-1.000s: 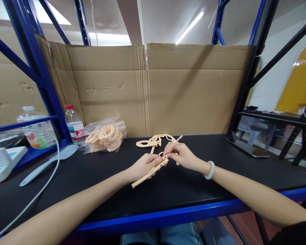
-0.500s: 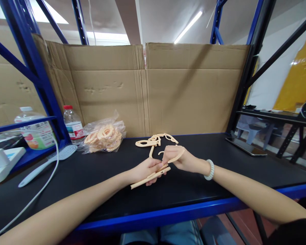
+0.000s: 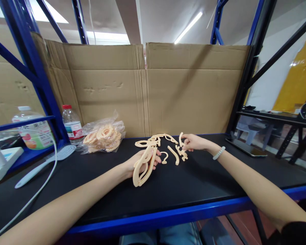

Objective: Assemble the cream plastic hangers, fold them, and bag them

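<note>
My left hand (image 3: 140, 162) is closed round a beige plastic frame piece (image 3: 142, 168) that tilts down toward the near edge of the black shelf (image 3: 91, 183). My right hand (image 3: 193, 142) has reached farther back and pinches a small curved beige piece (image 3: 181, 139). Between the hands lie loose beige bits: a curved strip (image 3: 173, 154), a small hook (image 3: 165, 157) and a knobbly piece (image 3: 183, 153). Behind them rests a tangle of beige frame parts (image 3: 153, 140). A pale bead bracelet (image 3: 218, 153) circles my right wrist.
A clear bag of beige rings (image 3: 103, 135) lies at the back left beside a red-capped water bottle (image 3: 71, 125). A grey brush (image 3: 43, 163) and white cable (image 3: 35, 194) lie left. Cardboard (image 3: 153, 88) walls the back. A phone (image 3: 246, 147) rests at right.
My hands have come apart. The right hand left the frame piece and reached back right to a small piece; small bits now lie on the shelf. The left hand keeps the frame, turned flatter.
</note>
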### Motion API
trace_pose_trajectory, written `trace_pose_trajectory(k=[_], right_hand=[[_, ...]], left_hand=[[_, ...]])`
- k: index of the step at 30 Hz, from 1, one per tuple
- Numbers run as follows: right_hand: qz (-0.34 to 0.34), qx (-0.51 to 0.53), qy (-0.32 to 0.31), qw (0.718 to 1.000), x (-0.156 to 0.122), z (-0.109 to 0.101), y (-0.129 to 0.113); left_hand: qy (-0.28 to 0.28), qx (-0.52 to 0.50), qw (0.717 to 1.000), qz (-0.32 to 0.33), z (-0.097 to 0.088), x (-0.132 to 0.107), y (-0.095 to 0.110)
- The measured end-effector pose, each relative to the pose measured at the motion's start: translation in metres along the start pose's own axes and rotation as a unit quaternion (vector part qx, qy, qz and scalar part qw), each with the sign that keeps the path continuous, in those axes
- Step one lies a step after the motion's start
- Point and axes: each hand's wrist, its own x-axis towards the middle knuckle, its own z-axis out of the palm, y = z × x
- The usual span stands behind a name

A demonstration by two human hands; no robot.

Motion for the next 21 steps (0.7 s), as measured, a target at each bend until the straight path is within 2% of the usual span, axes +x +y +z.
trace_pose_trajectory(k=[3, 7, 16, 19, 21], right_hand=[[0.063, -0.003, -0.041, 0.997, -0.0059, 0.0007, -0.0015], [0.102, -0.027, -0.054, 0.993, -0.0082, 0.005, -0.0049], [0.128, -0.174, -0.018, 0.976, -0.0016, 0.0069, 0.0021], [0.123, -0.192, -0.005, 0.974, -0.0012, 0.0046, 0.0025], [0.098, -0.228, 0.026, 0.968, -0.0016, 0.0045, -0.0005]], left_hand=[[0.021, -0.033, 0.999, 0.008, 0.0013, -0.0006, 0.003], [0.034, -0.044, 0.998, -0.002, 0.0001, 0.0015, 0.0037], [0.083, -0.052, 0.995, -0.004, 0.0022, 0.0015, 0.0068], [0.116, -0.048, 0.992, -0.003, 0.0035, 0.0017, 0.0075], [0.13, -0.047, 0.99, 0.001, 0.0041, 0.0021, 0.0076]])
